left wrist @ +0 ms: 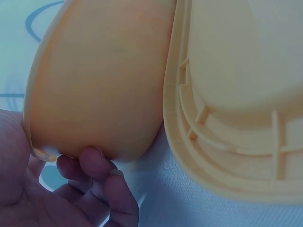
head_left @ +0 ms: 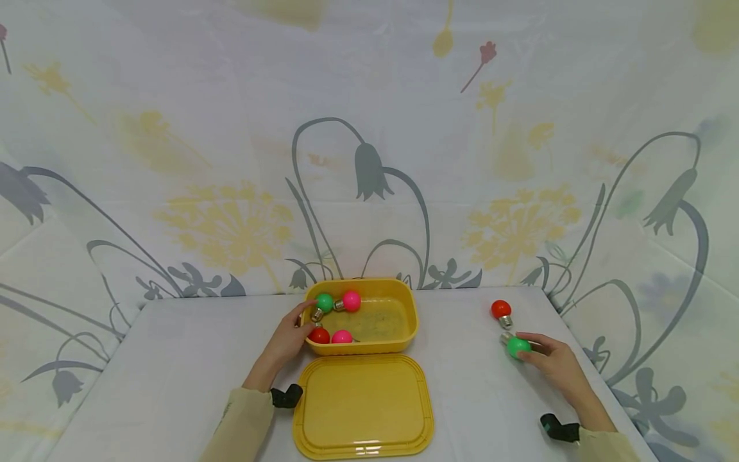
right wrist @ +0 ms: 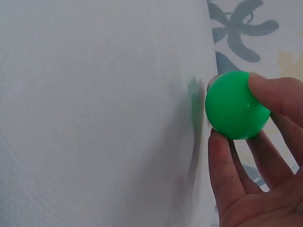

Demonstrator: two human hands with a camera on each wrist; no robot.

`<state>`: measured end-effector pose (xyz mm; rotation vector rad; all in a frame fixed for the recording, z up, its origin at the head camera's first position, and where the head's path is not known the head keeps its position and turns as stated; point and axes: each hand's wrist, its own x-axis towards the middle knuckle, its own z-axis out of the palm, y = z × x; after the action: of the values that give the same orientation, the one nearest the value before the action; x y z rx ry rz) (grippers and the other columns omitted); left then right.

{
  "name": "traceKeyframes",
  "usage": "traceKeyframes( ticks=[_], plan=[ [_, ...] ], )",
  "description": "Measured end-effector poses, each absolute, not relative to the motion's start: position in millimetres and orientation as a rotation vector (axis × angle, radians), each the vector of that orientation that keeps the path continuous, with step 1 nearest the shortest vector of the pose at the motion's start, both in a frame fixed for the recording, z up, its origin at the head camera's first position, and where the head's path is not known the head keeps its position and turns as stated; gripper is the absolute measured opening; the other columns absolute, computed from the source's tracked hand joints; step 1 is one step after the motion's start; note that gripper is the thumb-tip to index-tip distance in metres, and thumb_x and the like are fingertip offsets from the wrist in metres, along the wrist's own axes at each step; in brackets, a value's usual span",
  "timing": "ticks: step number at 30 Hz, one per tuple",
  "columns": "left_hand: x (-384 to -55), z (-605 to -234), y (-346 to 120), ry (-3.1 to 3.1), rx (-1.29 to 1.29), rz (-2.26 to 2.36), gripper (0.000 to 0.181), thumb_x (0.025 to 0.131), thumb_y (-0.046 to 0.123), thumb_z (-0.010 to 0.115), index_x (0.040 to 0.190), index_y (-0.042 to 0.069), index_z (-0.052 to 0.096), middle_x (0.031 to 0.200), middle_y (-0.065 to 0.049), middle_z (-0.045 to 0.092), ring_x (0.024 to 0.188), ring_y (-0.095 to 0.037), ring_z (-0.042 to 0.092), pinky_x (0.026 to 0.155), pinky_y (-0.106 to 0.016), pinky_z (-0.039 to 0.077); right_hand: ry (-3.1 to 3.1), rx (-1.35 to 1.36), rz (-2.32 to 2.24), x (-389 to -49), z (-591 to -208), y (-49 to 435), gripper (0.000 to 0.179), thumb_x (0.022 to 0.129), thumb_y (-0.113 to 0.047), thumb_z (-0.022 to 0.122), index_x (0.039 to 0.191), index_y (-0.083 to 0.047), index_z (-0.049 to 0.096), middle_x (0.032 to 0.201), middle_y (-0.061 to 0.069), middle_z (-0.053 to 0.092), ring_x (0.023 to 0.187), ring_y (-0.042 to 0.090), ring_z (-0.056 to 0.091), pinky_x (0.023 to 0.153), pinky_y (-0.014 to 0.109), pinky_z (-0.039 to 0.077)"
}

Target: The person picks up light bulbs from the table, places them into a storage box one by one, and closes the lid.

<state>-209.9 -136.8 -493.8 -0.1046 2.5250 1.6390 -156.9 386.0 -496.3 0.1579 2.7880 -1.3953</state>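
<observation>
My right hand (head_left: 554,360) pinches a green light bulb (head_left: 519,347) between thumb and fingers over the right side of the table; the right wrist view shows the round green globe (right wrist: 236,106) in the fingertips. On the cloth just beyond it lies a red light bulb (head_left: 501,310). My left hand (head_left: 284,339) grips the left end of a yellow plastic box (head_left: 369,348), its curled fingers against the outer wall (left wrist: 99,85). Inside the box are a green bulb (head_left: 325,302), a red bulb (head_left: 319,335) and two pink bulbs (head_left: 351,301), grouped toward the left.
A yellow lid (head_left: 364,407) lies flat directly in front of the box, close to its near wall. White cloth (head_left: 173,372) covers the table. A flower-patterned curtain (head_left: 369,83) rises behind the table and along both sides.
</observation>
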Motion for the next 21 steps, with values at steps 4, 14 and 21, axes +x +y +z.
traceKeyframes(
  ticks=[4,14,21],
  plan=[
    [-209.8,-493.8,-136.6,2.521,-0.105,1.640,0.051,0.097,0.011,0.054,0.147,0.019,0.048,0.126,-0.020,0.049,0.108,-0.032,0.048,0.081,-0.034,0.043,2.790,0.122,-1.377,-159.2,-496.8,382.1,0.050,0.090,-0.018,0.074,0.132,0.005,0.060,0.139,0.030,0.050,0.124,0.050,0.050,0.090,0.043,0.049],
    [-209.0,-492.8,-136.3,2.519,-0.080,1.642,0.052,0.098,0.011,0.053,0.148,0.018,0.046,0.147,-0.023,0.040,0.119,-0.036,0.042,0.104,-0.053,0.039,2.779,0.071,-1.327,-164.8,-493.4,372.7,0.053,0.090,-0.027,0.074,0.133,0.000,0.060,0.138,0.027,0.052,0.125,0.050,0.048,0.087,0.053,0.049],
    [-209.8,-493.9,-136.1,2.516,-0.085,1.650,0.052,0.097,0.010,0.053,0.148,0.018,0.047,0.149,-0.022,0.039,0.121,-0.036,0.042,0.106,-0.054,0.037,2.813,-0.067,-1.349,-174.1,-490.3,365.2,0.044,0.091,-0.020,0.073,0.129,-0.001,0.065,0.133,0.024,0.058,0.122,0.048,0.052,0.093,0.055,0.048]
  ],
)
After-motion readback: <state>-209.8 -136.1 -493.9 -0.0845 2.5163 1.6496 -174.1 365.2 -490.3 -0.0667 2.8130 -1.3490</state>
